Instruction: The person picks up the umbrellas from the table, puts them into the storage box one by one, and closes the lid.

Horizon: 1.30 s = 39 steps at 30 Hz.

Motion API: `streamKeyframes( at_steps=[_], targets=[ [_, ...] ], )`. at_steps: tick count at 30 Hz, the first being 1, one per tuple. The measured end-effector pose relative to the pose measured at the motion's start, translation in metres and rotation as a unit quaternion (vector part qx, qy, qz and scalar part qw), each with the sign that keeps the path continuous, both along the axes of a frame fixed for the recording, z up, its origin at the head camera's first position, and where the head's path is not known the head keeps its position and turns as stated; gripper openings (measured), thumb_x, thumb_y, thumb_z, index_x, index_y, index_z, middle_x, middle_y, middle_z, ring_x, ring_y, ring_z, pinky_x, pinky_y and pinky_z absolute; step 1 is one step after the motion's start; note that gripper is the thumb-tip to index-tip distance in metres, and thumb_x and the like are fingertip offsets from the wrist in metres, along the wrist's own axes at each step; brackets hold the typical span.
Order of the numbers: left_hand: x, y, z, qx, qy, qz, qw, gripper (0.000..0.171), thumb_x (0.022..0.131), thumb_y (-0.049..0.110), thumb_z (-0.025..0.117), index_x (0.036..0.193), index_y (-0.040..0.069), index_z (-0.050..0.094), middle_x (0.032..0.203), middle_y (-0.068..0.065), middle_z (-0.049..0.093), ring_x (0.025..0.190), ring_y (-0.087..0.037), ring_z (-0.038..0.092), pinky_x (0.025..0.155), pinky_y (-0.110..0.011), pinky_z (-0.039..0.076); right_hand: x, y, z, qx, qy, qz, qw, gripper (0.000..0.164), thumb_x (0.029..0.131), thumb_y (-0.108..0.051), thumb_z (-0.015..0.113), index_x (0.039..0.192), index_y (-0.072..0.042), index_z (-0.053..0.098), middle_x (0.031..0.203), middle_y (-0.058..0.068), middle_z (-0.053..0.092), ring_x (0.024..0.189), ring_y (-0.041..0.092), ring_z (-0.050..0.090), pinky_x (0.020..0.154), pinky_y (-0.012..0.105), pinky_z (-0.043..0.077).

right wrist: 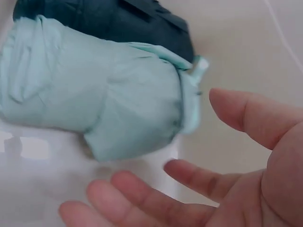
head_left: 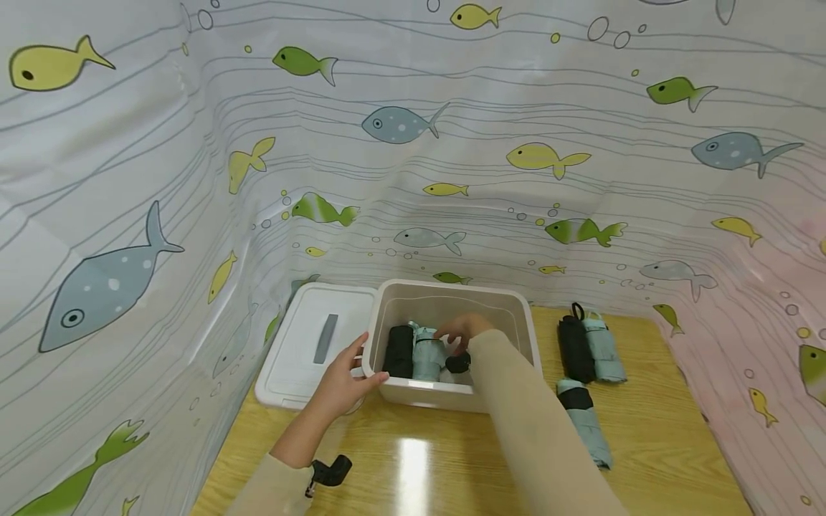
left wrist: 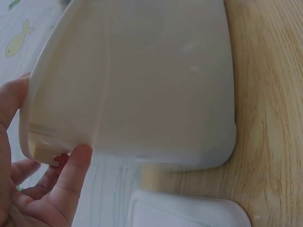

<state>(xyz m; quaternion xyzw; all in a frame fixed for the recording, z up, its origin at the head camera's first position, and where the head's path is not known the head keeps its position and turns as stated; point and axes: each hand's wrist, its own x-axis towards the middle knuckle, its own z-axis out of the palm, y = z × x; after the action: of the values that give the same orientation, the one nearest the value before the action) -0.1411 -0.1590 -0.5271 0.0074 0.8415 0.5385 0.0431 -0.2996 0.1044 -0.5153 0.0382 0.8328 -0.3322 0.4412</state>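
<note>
Your left hand (head_left: 345,376) sits just below the centre of the head view, its thumb (head_left: 376,378) pointing right and its fingers set apart from it in a grip. Your left forearm (head_left: 303,436) slants up and rightward from the bottom edge, bare above the pale left sleeve (head_left: 271,491). In the left wrist view the hand fills the lower left, some digits bent.

Your right hand (head_left: 463,330) is right of centre in the head view, reaching leftward; the pale right sleeve (head_left: 538,423) runs down to the bottom edge. In the right wrist view your right thumb (right wrist: 255,113) and right fingers (right wrist: 189,177) are spread loosely, pointing left.
</note>
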Motion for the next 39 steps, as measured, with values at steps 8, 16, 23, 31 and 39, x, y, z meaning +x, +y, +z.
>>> streamKeyframes(
  at_steps=[8, 16, 23, 31, 39],
  targets=[
    [-0.001, 0.001, -0.001, -0.001, -0.001, 0.004, 1.0000, 0.093, 0.083, 0.031, 0.084, 0.159, 0.018, 0.031, 0.143, -0.020, 0.047, 0.127, -0.039, 0.052, 0.092, -0.044, 0.057, 0.004, 0.006, 0.038, -0.062, -0.002, -0.021, 0.998, 0.062, 0.098, -0.042, 0.061, 0.137, 0.005, 0.053, 0.134, 0.030, 0.056, 0.111, 0.039, 0.061, 0.098, 0.043, 0.051],
    [0.001, -0.001, -0.001, -0.004, -0.007, 0.001, 1.0000, 0.096, 0.083, 0.036, 0.084, 0.159, 0.020, 0.029, 0.144, -0.017, 0.047, 0.128, -0.037, 0.052, 0.094, -0.044, 0.056, 0.015, 0.009, 0.071, -0.061, 0.016, 0.019, 0.998, 0.056, 0.097, -0.046, 0.061, 0.136, -0.006, 0.056, 0.114, 0.020, 0.066, 0.106, 0.037, 0.063, 0.097, 0.052, 0.051],
    [0.000, -0.001, -0.001, -0.002, -0.004, -0.004, 1.0000, 0.096, 0.082, 0.038, 0.084, 0.159, 0.020, 0.029, 0.142, -0.016, 0.048, 0.127, -0.036, 0.052, 0.094, -0.044, 0.056, 0.031, 0.021, 0.098, -0.050, 0.061, 0.085, 0.993, 0.052, 0.099, -0.047, 0.059, 0.135, -0.010, 0.057, 0.111, 0.014, 0.066, 0.098, 0.031, 0.066, 0.081, 0.046, 0.058],
    [0.000, 0.000, -0.001, 0.001, 0.002, -0.005, 1.0000, 0.096, 0.083, 0.034, 0.084, 0.159, 0.017, 0.029, 0.140, -0.016, 0.049, 0.127, -0.037, 0.053, 0.092, -0.044, 0.056, 0.047, 0.041, 0.112, -0.056, 0.102, 0.101, 0.988, 0.044, 0.101, -0.046, 0.057, 0.123, -0.009, 0.060, 0.109, 0.013, 0.064, 0.096, 0.030, 0.065, 0.079, 0.045, 0.059],
    [-0.001, 0.000, -0.003, 0.001, -0.001, -0.004, 1.0000, 0.096, 0.083, 0.034, 0.084, 0.159, 0.019, 0.029, 0.140, -0.016, 0.050, 0.127, -0.037, 0.053, 0.092, -0.043, 0.056, 0.066, 0.064, 0.118, -0.073, 0.122, 0.078, 0.987, 0.048, 0.101, -0.049, 0.056, 0.124, -0.007, 0.055, 0.111, 0.012, 0.060, 0.100, 0.029, 0.062, 0.081, 0.046, 0.058]
  ],
)
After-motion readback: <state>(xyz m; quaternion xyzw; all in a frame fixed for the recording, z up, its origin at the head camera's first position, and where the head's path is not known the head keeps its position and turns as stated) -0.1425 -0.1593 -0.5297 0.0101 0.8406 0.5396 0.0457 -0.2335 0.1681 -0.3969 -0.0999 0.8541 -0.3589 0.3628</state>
